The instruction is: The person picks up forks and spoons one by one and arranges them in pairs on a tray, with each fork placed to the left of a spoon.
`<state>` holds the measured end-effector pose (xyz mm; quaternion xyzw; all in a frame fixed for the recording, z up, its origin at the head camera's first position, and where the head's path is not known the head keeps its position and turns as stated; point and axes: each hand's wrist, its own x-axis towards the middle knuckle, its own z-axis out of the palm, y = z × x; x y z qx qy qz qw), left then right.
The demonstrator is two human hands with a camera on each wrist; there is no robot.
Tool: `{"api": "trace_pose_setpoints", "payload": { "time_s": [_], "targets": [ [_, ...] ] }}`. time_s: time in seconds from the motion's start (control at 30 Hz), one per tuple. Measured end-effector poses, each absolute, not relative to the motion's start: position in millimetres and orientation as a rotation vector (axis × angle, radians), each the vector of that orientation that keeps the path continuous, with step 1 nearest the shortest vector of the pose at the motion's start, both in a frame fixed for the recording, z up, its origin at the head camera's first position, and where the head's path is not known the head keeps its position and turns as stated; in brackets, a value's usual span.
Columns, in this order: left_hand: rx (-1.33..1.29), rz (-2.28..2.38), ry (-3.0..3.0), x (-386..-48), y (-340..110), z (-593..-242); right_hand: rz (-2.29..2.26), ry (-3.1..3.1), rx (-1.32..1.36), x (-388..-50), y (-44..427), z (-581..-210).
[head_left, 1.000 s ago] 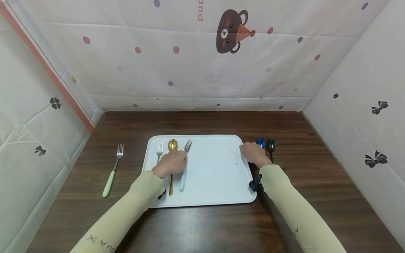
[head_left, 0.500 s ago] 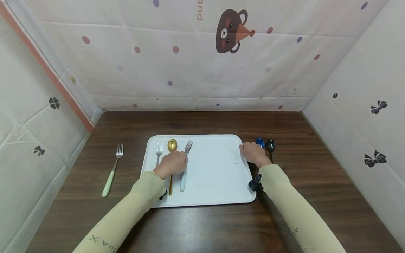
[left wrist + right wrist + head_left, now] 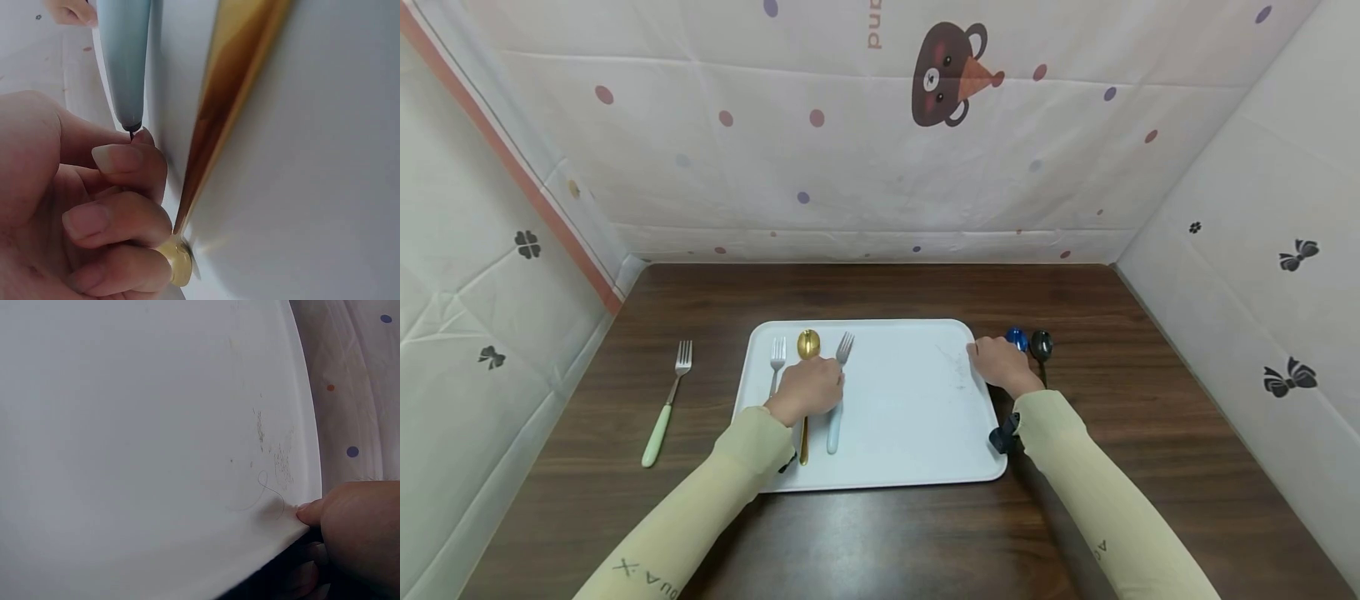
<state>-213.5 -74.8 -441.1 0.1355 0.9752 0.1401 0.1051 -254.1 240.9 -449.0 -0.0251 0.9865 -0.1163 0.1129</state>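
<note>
My left hand (image 3: 808,390) pinches the neck of a fork with a pale blue handle (image 3: 833,432) over the white tray (image 3: 917,417). In the left wrist view, thumb and curled fingers meet just below that handle (image 3: 124,62). Under this hand lies a gold spoon (image 3: 808,343), its middle hidden in the head view. Farther left on the tray is another fork (image 3: 777,357), its lower part covered by my hand and sleeve. My right hand (image 3: 1002,365) grips the tray's right rim, thumb (image 3: 309,512) on top and the other fingers below the edge.
A fork with a light green handle (image 3: 657,435) lies on the brown table (image 3: 880,542), left of the tray. Beyond my right hand are a blue spoon (image 3: 1017,338) and a black spoon (image 3: 1041,343), partly hidden by it. Cloth walls stand at the back and sides.
The pale blue fork's tines swing slightly right, then back left, as my left hand shifts a little. My right hand and the tray stay in place.
</note>
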Motion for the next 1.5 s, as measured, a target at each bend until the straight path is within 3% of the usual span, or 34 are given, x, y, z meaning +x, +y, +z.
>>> {"api": "trace_pose_setpoints", "payload": {
  "time_s": [1.5],
  "targets": [
    [0.370,0.371,2.876,-214.8,-74.6,-438.7,-0.353,2.909,-0.051,-253.1,239.3,-449.9]
  ]
}}
